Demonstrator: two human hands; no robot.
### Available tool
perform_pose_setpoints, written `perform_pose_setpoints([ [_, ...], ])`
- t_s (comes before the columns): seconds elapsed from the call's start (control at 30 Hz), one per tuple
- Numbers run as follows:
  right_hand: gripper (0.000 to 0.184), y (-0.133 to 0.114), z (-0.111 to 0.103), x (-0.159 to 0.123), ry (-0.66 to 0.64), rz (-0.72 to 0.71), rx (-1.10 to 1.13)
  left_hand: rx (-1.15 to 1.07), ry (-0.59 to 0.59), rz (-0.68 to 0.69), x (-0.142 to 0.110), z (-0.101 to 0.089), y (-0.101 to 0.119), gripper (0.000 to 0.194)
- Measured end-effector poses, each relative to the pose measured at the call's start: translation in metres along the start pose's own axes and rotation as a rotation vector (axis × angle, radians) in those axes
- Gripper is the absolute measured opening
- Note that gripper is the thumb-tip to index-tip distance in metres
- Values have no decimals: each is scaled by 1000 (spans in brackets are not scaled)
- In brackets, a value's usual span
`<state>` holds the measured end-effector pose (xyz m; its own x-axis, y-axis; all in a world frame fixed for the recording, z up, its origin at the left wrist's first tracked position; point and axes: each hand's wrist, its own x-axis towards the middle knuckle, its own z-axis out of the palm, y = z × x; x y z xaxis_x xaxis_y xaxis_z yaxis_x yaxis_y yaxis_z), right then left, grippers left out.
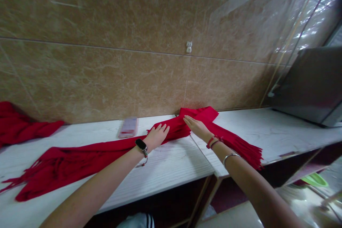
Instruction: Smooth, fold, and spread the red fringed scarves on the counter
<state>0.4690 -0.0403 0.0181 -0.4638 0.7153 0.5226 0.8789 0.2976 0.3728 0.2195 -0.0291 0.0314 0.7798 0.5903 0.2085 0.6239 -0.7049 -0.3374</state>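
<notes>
Your left hand [157,136] and right hand [197,128] rest apart, fingers extended, on the red scarf [175,127] at twelve o'clock (smoothing it, seemingly)! The next move probably calls for straightening the fringe [257,156] toward four o'clock.

The left hand [157,136] is resting on the red scarf [88,158], fingers spreading. The right hand [197,127] is lying extended over the scarf's folded section. Fringed ends are trailing left and right across the white counter [165,164]. A phone [128,127] is lying behind the scarf; a second red cloth [24,126] is occupying the far left.
</notes>
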Motion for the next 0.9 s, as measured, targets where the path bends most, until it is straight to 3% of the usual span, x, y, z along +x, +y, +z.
perform_pose_setpoints([
  [0.17,42,-3,7,-14,5,-30,-1,-15,36,69,0,4,-4,50],
  [0.37,44,-10,19,-33,-34,-25,79,-129,-70,115,-6,17,-7,62],
  [0.5,47,-5,10,-17,-61,14,199,-196,-78,102,1,11,-10,50],
  [0.67,42,-14,1,25,16,164,297,-157,107,26,21,13,-9,41],
  [0.8,41,-37,21,34,-167,184,205,-99,129,45,22,30,-5,44],
  [0.9,42,-45,39,25,-208,137,151,-88,136,73,16,40,-3,49],
])
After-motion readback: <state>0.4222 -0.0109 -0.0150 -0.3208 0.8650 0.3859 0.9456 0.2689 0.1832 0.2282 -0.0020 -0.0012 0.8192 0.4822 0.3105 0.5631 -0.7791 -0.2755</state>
